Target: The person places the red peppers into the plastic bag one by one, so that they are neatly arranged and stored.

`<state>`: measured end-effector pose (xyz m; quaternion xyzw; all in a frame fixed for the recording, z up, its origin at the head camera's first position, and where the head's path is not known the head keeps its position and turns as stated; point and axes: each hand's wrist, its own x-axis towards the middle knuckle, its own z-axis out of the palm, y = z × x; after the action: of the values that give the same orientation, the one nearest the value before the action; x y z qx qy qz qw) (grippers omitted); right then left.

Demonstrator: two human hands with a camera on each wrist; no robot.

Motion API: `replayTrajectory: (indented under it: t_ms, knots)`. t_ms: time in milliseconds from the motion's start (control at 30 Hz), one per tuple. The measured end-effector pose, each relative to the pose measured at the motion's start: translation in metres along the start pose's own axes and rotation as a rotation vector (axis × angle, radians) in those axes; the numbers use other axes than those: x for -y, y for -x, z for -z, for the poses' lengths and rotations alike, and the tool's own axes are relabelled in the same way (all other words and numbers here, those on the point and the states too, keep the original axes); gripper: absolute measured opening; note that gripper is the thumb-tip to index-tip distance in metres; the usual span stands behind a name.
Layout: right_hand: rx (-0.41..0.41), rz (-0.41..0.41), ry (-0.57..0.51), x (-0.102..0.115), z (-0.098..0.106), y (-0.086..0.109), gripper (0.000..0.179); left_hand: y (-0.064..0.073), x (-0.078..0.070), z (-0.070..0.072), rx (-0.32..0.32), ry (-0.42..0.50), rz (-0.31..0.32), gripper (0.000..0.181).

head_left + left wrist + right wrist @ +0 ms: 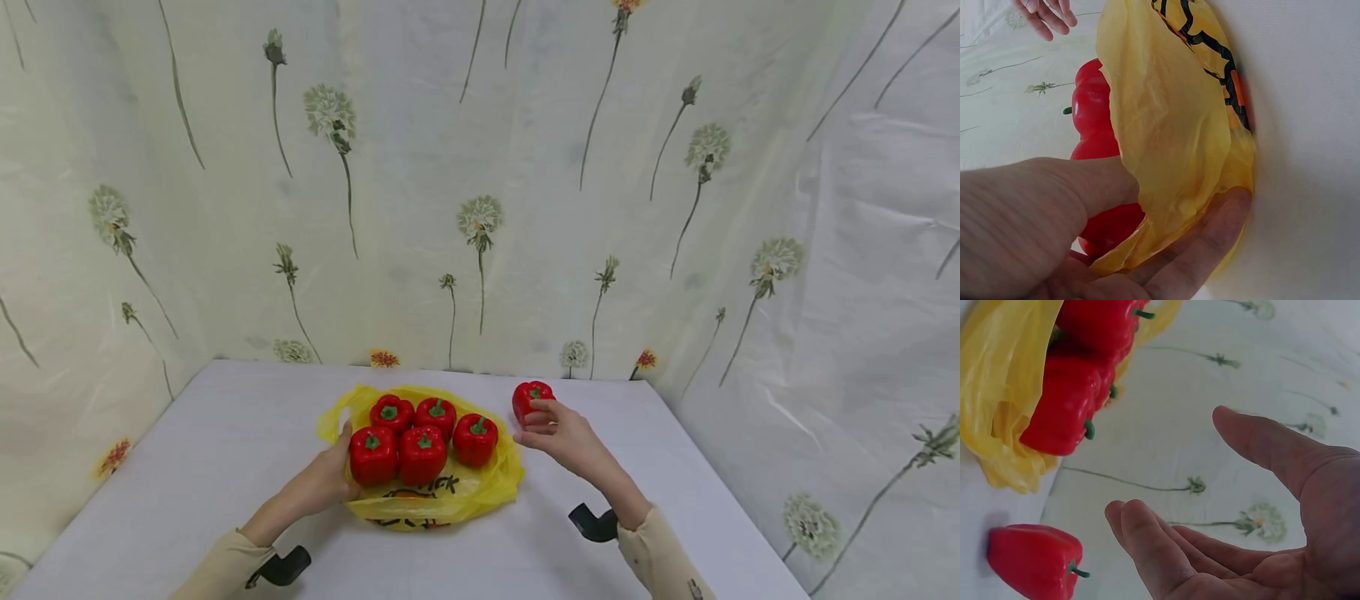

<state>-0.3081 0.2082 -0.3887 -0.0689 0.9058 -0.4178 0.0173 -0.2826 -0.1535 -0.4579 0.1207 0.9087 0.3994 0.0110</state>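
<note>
Several red bell peppers [422, 455] with green stems stand together in a yellow plastic bag [480, 493], its mouth spread wide around them. My left hand [324, 478] grips the bag's left side. In the left wrist view, the thumb goes behind the yellow plastic [1172, 119] while the fingers [1200, 250] lie outside it. To the right of the bag, a single red bell pepper [523, 398] sits on the table. My right hand [566, 435] is held in front of that pepper and partly covers it in the head view. The right wrist view has thumb and fingers [1154, 550] apart, nothing between them.
A white-covered table [247, 433] carries everything. Behind it and along both sides hangs a pale curtain [405, 167] printed with dandelions. Dark curved pieces [592, 525] are fixed at both wrists, by the beige sleeves [660, 554].
</note>
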Motion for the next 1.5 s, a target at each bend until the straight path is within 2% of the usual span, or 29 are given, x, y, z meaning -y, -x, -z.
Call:
replayTrajectory:
  t_ms: [333,767,933,1033,1267,1500]
  knots:
    - [-0.035,-0.032,0.024,-0.015,0.014,-0.011,0.085,-0.003,0.002,-0.002,-0.008,-0.015,0.018,0.112]
    - [-0.095,-0.155,0.018,-0.025,0.016,-0.019,0.089,-0.003,0.004,-0.002,-0.008,0.029,-0.013,0.111]
    - [-0.122,-0.195,0.008,-0.030,0.014,-0.027,0.090,-0.003,0.005,-0.003,-0.011,0.024,-0.011,0.112]
    - [-0.138,-0.198,0.002,-0.035,0.011,-0.032,0.090,-0.004,0.006,-0.004,-0.011,0.015,0.006,0.112]
    - [-0.179,-0.201,-0.024,-0.051,0.004,-0.049,0.093,-0.004,0.006,-0.003,-0.014,0.007,-0.024,0.112]
    - [-0.209,-0.214,-0.060,-0.061,-0.006,-0.061,0.097,-0.004,0.007,-0.004,-0.013,0.019,-0.015,0.110]
